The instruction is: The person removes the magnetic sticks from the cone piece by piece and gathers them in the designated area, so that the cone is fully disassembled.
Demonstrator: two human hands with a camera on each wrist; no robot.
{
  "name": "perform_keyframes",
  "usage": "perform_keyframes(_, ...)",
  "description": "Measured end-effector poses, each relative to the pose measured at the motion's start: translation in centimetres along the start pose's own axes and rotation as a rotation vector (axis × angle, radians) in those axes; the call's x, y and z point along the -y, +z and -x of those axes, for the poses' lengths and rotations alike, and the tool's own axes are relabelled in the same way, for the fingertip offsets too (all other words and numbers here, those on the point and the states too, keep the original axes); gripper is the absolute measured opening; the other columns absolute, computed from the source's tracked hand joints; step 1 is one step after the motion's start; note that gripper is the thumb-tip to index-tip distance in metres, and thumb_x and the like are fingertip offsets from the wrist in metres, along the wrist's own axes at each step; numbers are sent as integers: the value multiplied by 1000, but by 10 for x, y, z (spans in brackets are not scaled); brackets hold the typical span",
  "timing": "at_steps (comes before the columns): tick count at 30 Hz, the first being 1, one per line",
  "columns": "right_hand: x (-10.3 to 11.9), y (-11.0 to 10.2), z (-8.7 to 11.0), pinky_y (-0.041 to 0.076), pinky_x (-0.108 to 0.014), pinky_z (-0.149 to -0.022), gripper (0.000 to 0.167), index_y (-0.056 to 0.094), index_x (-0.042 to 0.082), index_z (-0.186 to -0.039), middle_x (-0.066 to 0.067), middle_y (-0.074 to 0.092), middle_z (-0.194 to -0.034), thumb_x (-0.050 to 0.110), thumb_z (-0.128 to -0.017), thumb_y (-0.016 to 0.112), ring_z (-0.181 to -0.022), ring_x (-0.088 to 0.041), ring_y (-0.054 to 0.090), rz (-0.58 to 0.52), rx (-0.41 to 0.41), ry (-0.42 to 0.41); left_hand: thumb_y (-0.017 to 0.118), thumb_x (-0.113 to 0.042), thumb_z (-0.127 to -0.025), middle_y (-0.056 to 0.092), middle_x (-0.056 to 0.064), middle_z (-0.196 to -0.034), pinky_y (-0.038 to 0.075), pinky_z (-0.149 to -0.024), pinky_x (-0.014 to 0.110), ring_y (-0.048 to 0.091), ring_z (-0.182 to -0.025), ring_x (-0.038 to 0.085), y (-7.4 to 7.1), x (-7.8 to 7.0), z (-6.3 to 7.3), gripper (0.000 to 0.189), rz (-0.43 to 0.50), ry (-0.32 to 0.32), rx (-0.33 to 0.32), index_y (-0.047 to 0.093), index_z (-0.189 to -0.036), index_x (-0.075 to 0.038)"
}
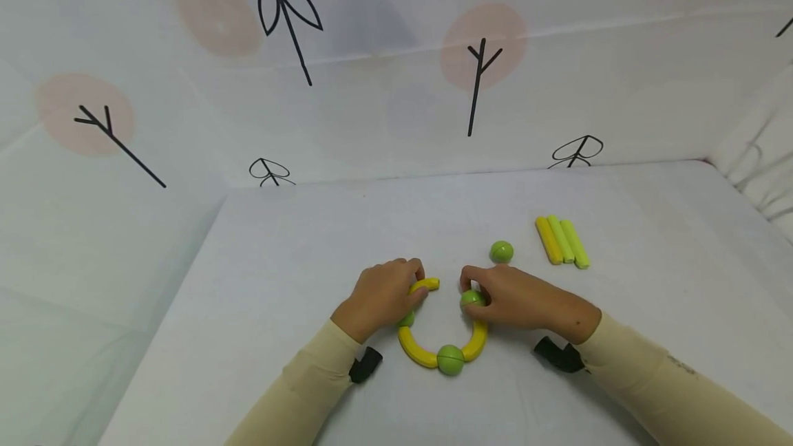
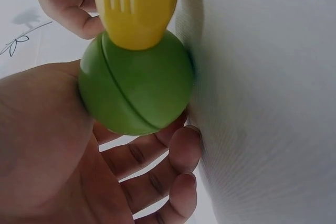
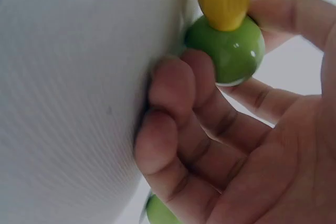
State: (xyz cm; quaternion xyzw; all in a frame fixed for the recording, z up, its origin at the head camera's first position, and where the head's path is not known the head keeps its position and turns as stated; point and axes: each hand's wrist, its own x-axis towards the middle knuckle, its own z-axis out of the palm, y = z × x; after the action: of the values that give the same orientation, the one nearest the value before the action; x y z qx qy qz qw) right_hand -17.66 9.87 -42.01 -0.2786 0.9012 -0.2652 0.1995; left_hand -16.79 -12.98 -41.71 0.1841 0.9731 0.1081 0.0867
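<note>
On the table, yellow curved sticks and green balls are joined into a ring that opens at the far side. My left hand pinches the upper-left yellow curved stick between thumb and fingers. Just under that hand sits a green ball, with another yellow curved stick fixed in it. Across the gap, my right hand grips the ring's right-hand green ball by thumb and fingers. A yellow curved stick runs from it to the front green ball.
A loose green ball lies just beyond my right hand. Farther right are a straight orange-yellow stick and two yellow-green sticks, side by side. White cloth with printed plants hangs behind the table.
</note>
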Motion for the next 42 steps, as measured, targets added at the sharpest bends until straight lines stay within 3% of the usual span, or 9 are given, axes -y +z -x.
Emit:
perform_keyframes(3,0,-1,1,43,-22,-57,17,59,17,-103,7,53,-64,18,-87,66,-59,-7,49,-8,16,-9,67,-30,-95,63,-3,-86,42,-56,25,52,-65,11,-1,0,0,18,8,0,7,65,-105,-16)
perform_keyframes(11,1,-3,2,42,-22,-57,18,59,17,-103,7,53,-64,17,-87,66,-60,-7,49,-10,22,-1,66,-22,-90,62,-4,-87,42,-55,26,53,-66,12,-5,0,1,21,18,-30,42,65,-110,-16)
perform_keyframes(19,0,1,1,41,-22,-56,18,58,19,-96,9,53,-64,27,-88,72,-58,-6,49,17,13,-4,65,-21,-95,69,2,-102,43,-53,25,54,-64,13,0,0,0,21,21,-65,-27,67,-115,-15)
perform_keyframes(29,4,2,2,38,-22,-53,25,57,21,-91,9,52,-62,38,-87,75,-56,-5,47,51,10,-15,66,-25,-96,69,2,-104,42,-52,24,54,-63,13,2,0,-2,23,10,-86,-79,68,-117,-16)
perform_keyframes(37,6,1,0,39,-23,-54,27,58,21,-91,8,53,-63,41,-87,76,-57,-7,48,45,26,7,67,-47,-92,65,1,-96,44,-61,32,55,-69,16,-13,7,6,44,-24,-129,78,61,-124,-17)
perform_keyframes(42,4,1,0,39,-22,-54,28,59,21,-92,7,53,-64,42,-87,76,-57,-7,48,21,39,8,71,-45,-89,59,-2,-79,41,-60,30,52,-68,16,-21,12,8,48,32,-141,181,56,-123,-15)
